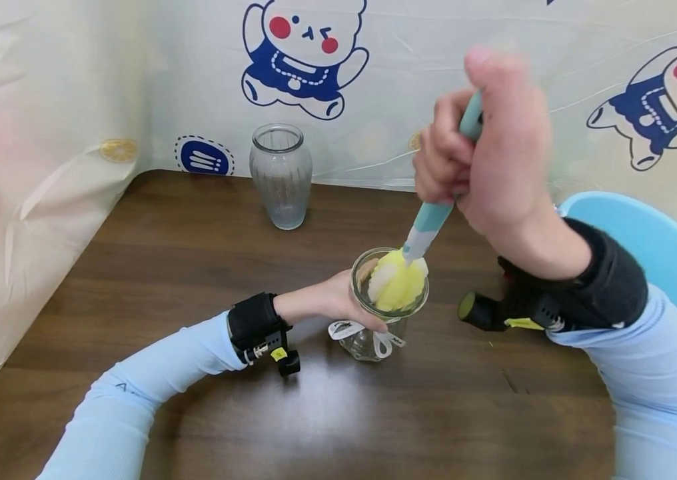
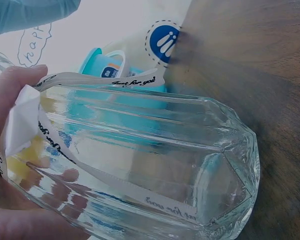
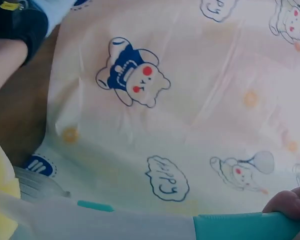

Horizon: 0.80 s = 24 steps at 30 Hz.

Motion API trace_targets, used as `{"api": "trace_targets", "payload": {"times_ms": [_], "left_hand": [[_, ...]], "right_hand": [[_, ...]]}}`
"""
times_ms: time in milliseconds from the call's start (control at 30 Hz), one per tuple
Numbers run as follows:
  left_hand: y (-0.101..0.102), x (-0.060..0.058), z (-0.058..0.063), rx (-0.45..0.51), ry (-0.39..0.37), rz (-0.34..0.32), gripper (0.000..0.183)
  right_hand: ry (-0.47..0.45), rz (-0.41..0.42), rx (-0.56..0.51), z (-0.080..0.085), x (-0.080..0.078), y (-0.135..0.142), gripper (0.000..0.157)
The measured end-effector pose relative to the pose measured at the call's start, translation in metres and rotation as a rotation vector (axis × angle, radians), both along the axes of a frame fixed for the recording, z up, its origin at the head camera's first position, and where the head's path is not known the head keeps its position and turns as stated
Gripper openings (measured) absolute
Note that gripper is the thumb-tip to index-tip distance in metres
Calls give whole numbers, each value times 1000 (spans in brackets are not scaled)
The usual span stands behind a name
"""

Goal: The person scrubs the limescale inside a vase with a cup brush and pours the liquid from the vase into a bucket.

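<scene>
My left hand [image 1: 338,297] holds a clear glass vase [image 1: 398,327] around its neck. A white printed ribbon [image 2: 110,80] is tied below the vase's mouth. My right hand [image 1: 494,147] grips the teal handle of a sponge brush [image 1: 432,217] above the vase, thumb uppermost. The brush's yellow and white sponge head [image 1: 398,283] sits in the vase mouth; through the glass in the left wrist view, yellow shows near the neck. In the right wrist view, the handle [image 3: 240,227] runs along the bottom edge. Whether the vase base touches the table cannot be told.
A second glass vase [image 1: 281,177] stands at the back of the brown wooden table [image 1: 206,220]. To the right is a light blue basin [image 1: 644,227], partly behind the right forearm. A printed sheet [image 1: 194,80] hangs behind the table.
</scene>
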<state>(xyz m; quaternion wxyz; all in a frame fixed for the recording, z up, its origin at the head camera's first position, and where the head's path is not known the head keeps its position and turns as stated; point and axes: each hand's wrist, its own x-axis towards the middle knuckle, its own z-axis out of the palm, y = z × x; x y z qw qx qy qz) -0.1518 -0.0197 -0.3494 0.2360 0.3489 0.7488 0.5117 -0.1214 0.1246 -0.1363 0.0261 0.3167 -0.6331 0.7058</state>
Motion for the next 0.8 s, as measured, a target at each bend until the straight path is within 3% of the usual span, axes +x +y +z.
{"api": "trace_targets", "payload": {"times_ms": [200, 433, 633, 800], "left_hand": [[-2, 0, 1, -26, -6, -2, 92], [-1, 1, -2, 16, -4, -35, 79], [0, 2, -2, 21, 19, -28, 75], [0, 0, 0, 1, 54, -14, 74]], "right_hand": [[-75, -5, 3, 5, -19, 10, 49], [-443, 72, -18, -3, -39, 4, 53], [-523, 39, 3, -14, -41, 1, 52], [-568, 40, 12, -33, -43, 0, 50]]}}
